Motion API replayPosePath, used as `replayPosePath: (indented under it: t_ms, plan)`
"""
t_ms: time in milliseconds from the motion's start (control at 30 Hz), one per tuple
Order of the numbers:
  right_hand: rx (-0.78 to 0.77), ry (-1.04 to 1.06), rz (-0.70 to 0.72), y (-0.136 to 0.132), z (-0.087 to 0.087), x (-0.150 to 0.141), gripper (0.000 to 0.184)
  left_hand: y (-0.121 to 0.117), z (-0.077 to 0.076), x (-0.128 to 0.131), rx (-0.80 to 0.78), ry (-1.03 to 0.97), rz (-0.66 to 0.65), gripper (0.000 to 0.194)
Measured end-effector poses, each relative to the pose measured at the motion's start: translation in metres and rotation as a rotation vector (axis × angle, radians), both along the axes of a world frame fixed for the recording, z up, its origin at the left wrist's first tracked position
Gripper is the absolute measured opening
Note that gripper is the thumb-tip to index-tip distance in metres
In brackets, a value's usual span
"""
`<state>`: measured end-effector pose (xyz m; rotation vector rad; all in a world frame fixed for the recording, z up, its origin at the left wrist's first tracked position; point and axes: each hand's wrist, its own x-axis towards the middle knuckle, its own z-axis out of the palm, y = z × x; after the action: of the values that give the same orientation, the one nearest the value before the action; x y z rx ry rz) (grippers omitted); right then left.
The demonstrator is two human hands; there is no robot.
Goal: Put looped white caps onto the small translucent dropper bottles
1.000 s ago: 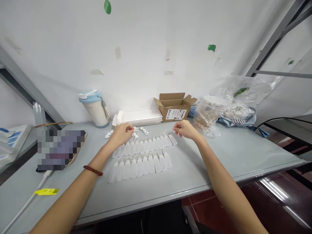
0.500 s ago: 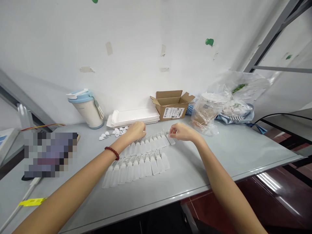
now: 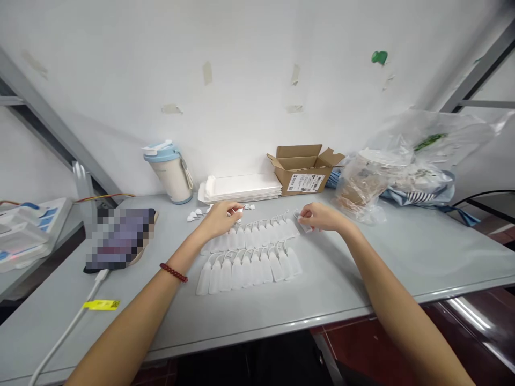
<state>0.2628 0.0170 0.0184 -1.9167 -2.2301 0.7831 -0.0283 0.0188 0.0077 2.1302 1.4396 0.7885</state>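
My right hand (image 3: 319, 217) has its fingers closed on a small translucent plastic bottle (image 3: 305, 227), just right of the back row. My left hand (image 3: 220, 220) hovers over the left end of that row, thumb and fingers pinched together. Whatever may be between those fingertips is too small to make out. Small white caps (image 3: 195, 215) lie scattered behind and beside the left hand. Two rows of translucent bottles with thin bent tubes lie on the table: a back row (image 3: 263, 234) and a front row (image 3: 246, 271). The left hand hides part of the back row.
Along the wall stand a tumbler with a blue lid (image 3: 171, 174), a stack of white flat boxes (image 3: 243, 187), an open cardboard box (image 3: 301, 179) and plastic bags (image 3: 362, 182). At left, a blurred-out phone-like device (image 3: 120, 238) lies with a white cable (image 3: 74, 324).
My left hand moved right to the back row, then back a little toward the caps. My right hand has closed on the end bottle and shifted it slightly away from the row. The camera view swung.
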Motion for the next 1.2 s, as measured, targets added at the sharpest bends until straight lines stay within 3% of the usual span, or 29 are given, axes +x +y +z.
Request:
replayPosePath:
  t_ms: [267, 367, 533, 733, 867, 1033, 1200]
  plan:
    - [0.293, 0.020, -0.023, 0.002, -0.003, -0.002, 0.016, -0.008, -0.002, -0.003, 0.045, -0.281, 0.085, 0.027]
    - [0.430, 0.143, -0.016, 0.002, -0.006, -0.008, 0.019, -0.015, 0.002, -0.003, 0.024, -0.356, 0.108, 0.027]
    - [0.650, 0.445, 0.056, -0.012, -0.012, -0.037, 0.021, -0.028, 0.010, 0.006, -0.159, -0.597, 0.123, 0.023]
    - [0.493, 0.905, 0.177, -0.042, -0.015, -0.080, 0.026, -0.039, 0.014, 0.021, -0.426, -1.029, -0.007, 0.018]
    - [0.263, 1.102, 0.239, -0.043, -0.005, -0.095, 0.025, -0.040, 0.014, 0.025, -0.553, -1.322, -0.025, 0.013]
    - [0.050, 1.176, 0.247, -0.034, 0.007, -0.098, 0.026, -0.037, 0.013, 0.027, -0.549, -1.410, 0.028, 0.011]
    - [-0.060, 1.212, 0.239, -0.032, 0.000, -0.099, 0.033, -0.036, 0.013, 0.028, -0.579, -1.447, 0.080, 0.011]
